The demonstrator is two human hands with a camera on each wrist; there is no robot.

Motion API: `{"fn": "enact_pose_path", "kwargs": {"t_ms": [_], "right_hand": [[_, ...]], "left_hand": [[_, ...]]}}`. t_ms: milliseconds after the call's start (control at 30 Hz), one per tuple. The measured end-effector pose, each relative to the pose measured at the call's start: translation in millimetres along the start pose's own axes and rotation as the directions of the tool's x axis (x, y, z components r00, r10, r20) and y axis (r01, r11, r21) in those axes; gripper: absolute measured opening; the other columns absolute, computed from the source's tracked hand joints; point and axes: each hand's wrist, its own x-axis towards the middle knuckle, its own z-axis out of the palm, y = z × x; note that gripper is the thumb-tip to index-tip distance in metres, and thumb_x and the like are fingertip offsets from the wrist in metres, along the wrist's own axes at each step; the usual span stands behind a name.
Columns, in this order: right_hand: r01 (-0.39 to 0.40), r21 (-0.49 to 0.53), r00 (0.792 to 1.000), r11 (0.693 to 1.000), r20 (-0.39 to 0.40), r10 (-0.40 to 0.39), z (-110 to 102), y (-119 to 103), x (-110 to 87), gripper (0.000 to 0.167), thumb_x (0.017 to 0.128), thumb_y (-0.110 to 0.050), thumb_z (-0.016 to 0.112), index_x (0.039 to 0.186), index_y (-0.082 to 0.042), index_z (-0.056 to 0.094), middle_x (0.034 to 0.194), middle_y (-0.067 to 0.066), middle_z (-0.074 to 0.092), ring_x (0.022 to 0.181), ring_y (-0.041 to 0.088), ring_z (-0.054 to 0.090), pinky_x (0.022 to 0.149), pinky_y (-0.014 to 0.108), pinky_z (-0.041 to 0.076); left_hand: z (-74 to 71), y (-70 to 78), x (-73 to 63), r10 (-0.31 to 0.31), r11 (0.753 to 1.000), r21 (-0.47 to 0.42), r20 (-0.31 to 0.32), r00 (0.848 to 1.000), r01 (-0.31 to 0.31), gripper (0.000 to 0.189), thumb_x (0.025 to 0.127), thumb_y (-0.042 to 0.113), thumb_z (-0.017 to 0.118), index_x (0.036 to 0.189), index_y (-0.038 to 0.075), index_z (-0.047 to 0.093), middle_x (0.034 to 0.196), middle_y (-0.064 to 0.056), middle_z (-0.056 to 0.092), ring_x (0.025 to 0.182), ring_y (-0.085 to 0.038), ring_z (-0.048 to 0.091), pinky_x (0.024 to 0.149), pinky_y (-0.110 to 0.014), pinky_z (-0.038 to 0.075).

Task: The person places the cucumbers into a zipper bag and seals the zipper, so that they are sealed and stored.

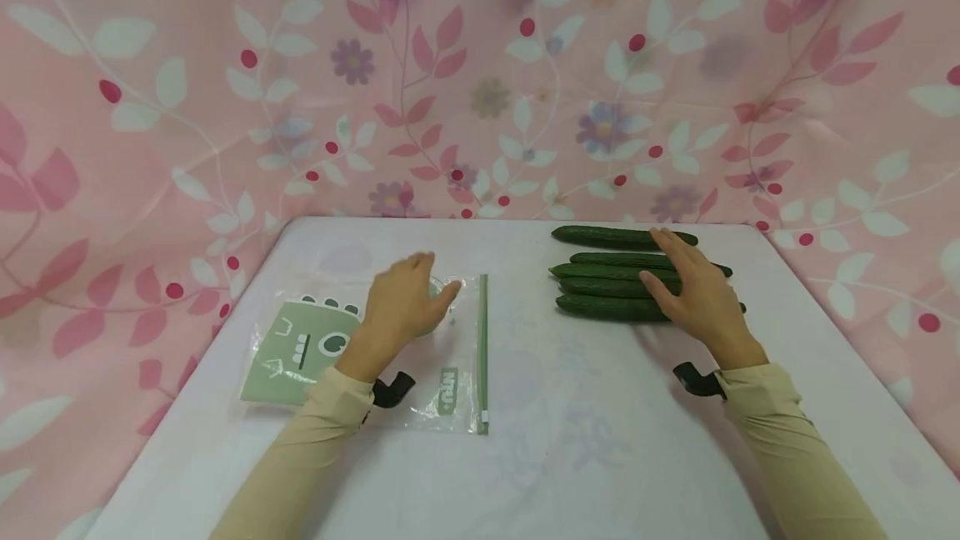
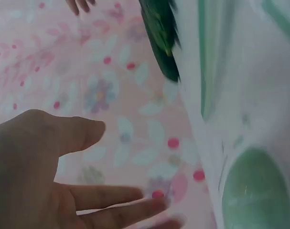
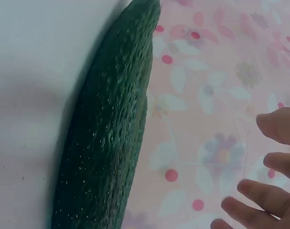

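Several dark green cucumbers (image 1: 611,307) lie side by side on the right of the table, and one more cucumber (image 1: 600,237) lies apart behind them. My right hand (image 1: 693,294) hovers over their right ends, thumb and fingers spread, holding nothing. In the right wrist view a bumpy cucumber (image 3: 104,124) runs along beside the spread fingers (image 3: 259,195). On the left lies a clear zip bag (image 1: 465,340) with a green monster print. Above it hangs my left hand (image 1: 405,298), fingers extended and thumb apart, with nothing in its grasp.
A white cloth covers the table (image 1: 540,457). Behind and around it hangs a pink curtain (image 1: 480,82) with leaves and flowers. The bag's green zip strip (image 1: 483,340) faces the cucumbers. A dark wrist mount (image 1: 393,390) sits at each cuff.
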Motion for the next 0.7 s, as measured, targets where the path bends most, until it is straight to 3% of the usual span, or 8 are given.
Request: {"fn": "enact_pose_path", "kwargs": {"t_ms": [67, 133, 333, 567, 700], "right_hand": [[0.034, 0.033, 0.999, 0.999, -0.034, -0.032, 2, 0, -1.3, 0.068, 0.092, -0.022, 0.07, 0.154, -0.017, 0.041, 0.151, 0.019, 0.046, 0.12, 0.049, 0.054, 0.083, 0.066, 0.047], [0.057, 0.045, 0.997, 0.997, -0.055, -0.054, 2, 2, -2.1, 0.064, 0.091, -0.018, 0.071, 0.15, -0.015, 0.047, 0.145, 0.021, 0.052, 0.117, 0.048, 0.056, 0.084, 0.064, 0.047], [0.048, 0.053, 0.999, 0.997, 0.003, -0.049, -1, 9, -8.2, 0.059, 0.093, -0.02, 0.069, 0.148, -0.012, 0.049, 0.14, 0.023, 0.055, 0.123, 0.049, 0.051, 0.09, 0.067, 0.043], [-0.005, 0.045, 0.998, 0.999, 0.061, 0.002, 1, 29, -20.5, 0.065, 0.092, -0.021, 0.07, 0.152, -0.016, 0.044, 0.142, 0.023, 0.054, 0.119, 0.049, 0.052, 0.09, 0.067, 0.042], [-0.01, 0.032, 0.996, 0.999, 0.088, 0.008, 1, 43, -27.7, 0.072, 0.092, -0.023, 0.071, 0.156, -0.022, 0.037, 0.141, 0.025, 0.054, 0.107, 0.05, 0.056, 0.082, 0.066, 0.045]], "left_hand": [[5.3, 7.4, -4.0, 0.036, 0.997, -0.069, 0.064, 0.997, -0.031, 0.065, 0.095, 0.053, 0.053, 0.137, 0.003, 0.059, 0.126, -0.015, 0.067, 0.115, -0.035, 0.064, 0.09, -0.051, 0.052], [12.9, 13.9, -7.6, 0.06, 0.992, -0.118, 0.126, 0.99, -0.045, 0.06, 0.094, 0.051, 0.056, 0.13, 0.004, 0.065, 0.111, -0.012, 0.073, 0.1, -0.03, 0.07, 0.078, -0.047, 0.056], [37.5, 21.9, -17.7, 0.043, 0.994, -0.106, 0.251, 0.967, -0.017, 0.07, 0.09, 0.059, 0.059, 0.13, 0.001, 0.061, 0.117, -0.015, 0.069, 0.104, -0.03, 0.067, 0.082, -0.047, 0.054], [56.2, 20.1, -26.0, -0.001, 0.999, -0.049, 0.272, 0.962, 0.014, 0.087, 0.078, 0.081, 0.056, 0.12, 0.004, 0.059, 0.109, -0.013, 0.061, 0.084, -0.023, 0.062, 0.064, -0.04, 0.051], [58.6, 20.2, -29.2, -0.003, 0.999, -0.045, 0.257, 0.966, 0.015, 0.083, 0.078, 0.078, 0.06, 0.117, 0.005, 0.059, 0.108, -0.013, 0.06, 0.08, -0.022, 0.061, 0.059, -0.039, 0.049]]}}
